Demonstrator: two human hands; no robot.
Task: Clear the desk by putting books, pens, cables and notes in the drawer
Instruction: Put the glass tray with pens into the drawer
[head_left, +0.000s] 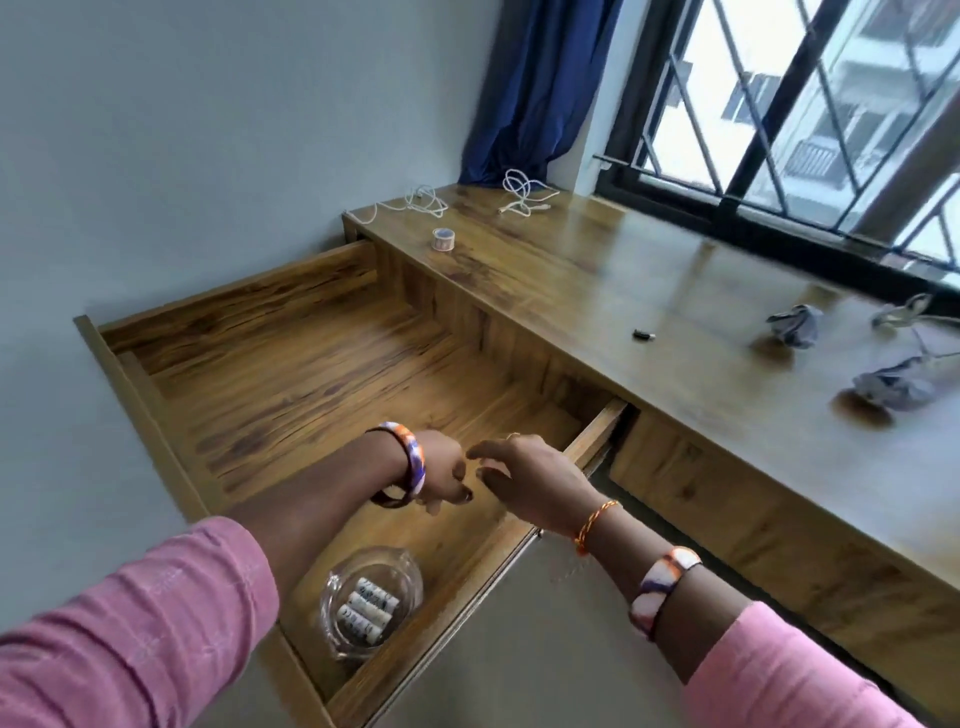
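1. Wooden desk (649, 291) runs under a barred window (810, 119) at 1 o'clock; blue curtain (535, 88) hangs at 12, grey wall fills the left side.
2. Drawer (291, 353) is pulled wide open at centre-left, wood floor mostly bare.
3. Glass bowl (371, 597) sits in the drawer's near corner at 6 o'clock, with small white cylinders inside; too small to tell what they are.
4. Left hand (441, 475) hovers over the drawer at centre, fingers curled in; whether it holds anything, cannot tell. Bangle on the wrist, pink sleeve behind.
5. Right hand (524, 478) is just beside the left, over the drawer's right wall, fingers loosely spread and bent down, gripping nothing visible. Thread band and bangle on that forearm.
6. White cable (522, 195) lies coiled on the desk's far end at 12 o'clock; a second white cable (423, 202) is near it at 11.
7. Tape roll (443, 239) stands on the desk just in front of those cables.
8. Small black object (644, 334) lies on the desktop at 2 o'clock, blurred.
9. Two crumpled grey paper notes (795, 325) (891, 387) lie at 3 o'clock, with another cable (906, 312) just beside them at the frame edge.
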